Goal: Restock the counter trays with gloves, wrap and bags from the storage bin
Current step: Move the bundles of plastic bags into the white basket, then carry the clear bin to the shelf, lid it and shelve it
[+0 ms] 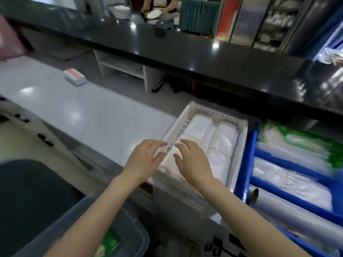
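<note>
Grey counter (pixel 92 112) mid-frame holds a white tray (pixel 241 141) where left hand (pixel 146 160) and right hand (pixel 193 162), flat-fingered, press a probably soft, slippery bag pack (pixel 169 168), best gripped at its 2 sides.

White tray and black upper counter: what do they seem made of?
White tray: probably moulded plastic, matte, with rows of small holes in its thin walls. Black upper counter: likely polished stone or a similar glossy slab, since it mirrors the lights sharply.
</note>
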The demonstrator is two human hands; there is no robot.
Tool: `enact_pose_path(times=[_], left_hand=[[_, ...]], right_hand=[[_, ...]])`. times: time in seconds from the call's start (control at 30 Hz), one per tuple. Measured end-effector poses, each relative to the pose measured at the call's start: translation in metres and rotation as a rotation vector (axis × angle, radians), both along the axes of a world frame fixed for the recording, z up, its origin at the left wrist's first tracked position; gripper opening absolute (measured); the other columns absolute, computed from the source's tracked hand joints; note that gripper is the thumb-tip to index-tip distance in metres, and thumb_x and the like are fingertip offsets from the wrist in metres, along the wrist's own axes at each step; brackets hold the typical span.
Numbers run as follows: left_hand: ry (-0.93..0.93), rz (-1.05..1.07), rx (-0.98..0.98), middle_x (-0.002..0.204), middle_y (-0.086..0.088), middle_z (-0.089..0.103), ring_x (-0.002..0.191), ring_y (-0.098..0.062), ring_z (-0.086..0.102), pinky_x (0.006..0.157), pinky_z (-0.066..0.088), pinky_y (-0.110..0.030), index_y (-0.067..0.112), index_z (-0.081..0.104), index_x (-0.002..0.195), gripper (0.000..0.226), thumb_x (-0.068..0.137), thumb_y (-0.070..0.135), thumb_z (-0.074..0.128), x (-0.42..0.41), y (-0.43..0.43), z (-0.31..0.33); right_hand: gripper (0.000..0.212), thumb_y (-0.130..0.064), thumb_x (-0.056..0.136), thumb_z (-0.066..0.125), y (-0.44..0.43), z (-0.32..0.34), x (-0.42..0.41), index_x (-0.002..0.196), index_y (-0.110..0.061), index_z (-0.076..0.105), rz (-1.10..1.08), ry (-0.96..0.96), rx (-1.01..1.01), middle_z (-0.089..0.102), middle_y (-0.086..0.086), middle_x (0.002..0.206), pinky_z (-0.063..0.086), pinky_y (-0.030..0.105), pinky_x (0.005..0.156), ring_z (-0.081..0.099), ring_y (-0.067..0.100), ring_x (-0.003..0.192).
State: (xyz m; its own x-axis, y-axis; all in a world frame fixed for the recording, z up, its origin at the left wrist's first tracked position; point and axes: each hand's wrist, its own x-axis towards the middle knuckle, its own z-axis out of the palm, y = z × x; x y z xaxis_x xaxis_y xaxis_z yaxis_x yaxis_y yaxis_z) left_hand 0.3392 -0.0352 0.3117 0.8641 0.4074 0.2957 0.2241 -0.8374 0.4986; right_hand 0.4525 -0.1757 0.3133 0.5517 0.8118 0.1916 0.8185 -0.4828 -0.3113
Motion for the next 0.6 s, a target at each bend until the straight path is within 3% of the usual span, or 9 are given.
enact_pose_path(times=[0.17,0.3,0.4,0.6], left_hand=[[0.026,0.367,-0.062,0.118,0.001,0.062,0.113,-0.016,0.052,0.098,0.038,-0.028,0.020,0.059,0.120,0.029,0.092,0.020,0.058,-0.143,-0.013,-0.026],[0.143,0.742,-0.198,0.112,-0.010,0.063,0.107,-0.027,0.057,0.092,0.040,-0.034,0.013,0.060,0.119,0.030,0.089,0.015,0.061,-0.265,-0.040,-0.071],[0.236,0.960,-0.373,0.118,-0.015,0.061,0.111,-0.032,0.057,0.092,0.047,-0.041,0.010,0.056,0.122,0.034,0.089,0.016,0.060,-0.341,-0.060,-0.108],[0.579,1.174,-0.480,0.127,-0.021,0.052,0.109,-0.039,0.053,0.084,0.051,-0.046,0.012,0.039,0.139,0.054,0.089,0.024,0.056,-0.439,-0.077,-0.175]], right_hand=[[0.026,-0.018,0.088,0.058,0.021,0.008,-0.079,0.111,-0.008,0.065,0.451,-0.078,0.100,0.063,0.012,0.120,0.048,0.043,0.090,0.058,0.033,0.108],[0.031,-0.022,0.090,0.052,0.027,-0.021,-0.136,0.117,-0.011,0.061,0.651,-0.058,-0.025,0.060,0.009,0.121,0.048,0.042,0.085,0.054,0.030,0.110],[0.032,-0.028,0.094,0.045,0.033,-0.061,-0.162,0.122,-0.016,0.053,0.669,-0.035,-0.204,0.055,0.005,0.123,0.046,0.040,0.084,0.050,0.027,0.110],[0.047,-0.029,0.094,0.044,0.061,-0.144,-0.193,0.138,-0.016,0.036,0.578,-0.005,-0.534,0.050,0.009,0.133,0.045,0.044,0.092,0.048,0.030,0.118]])
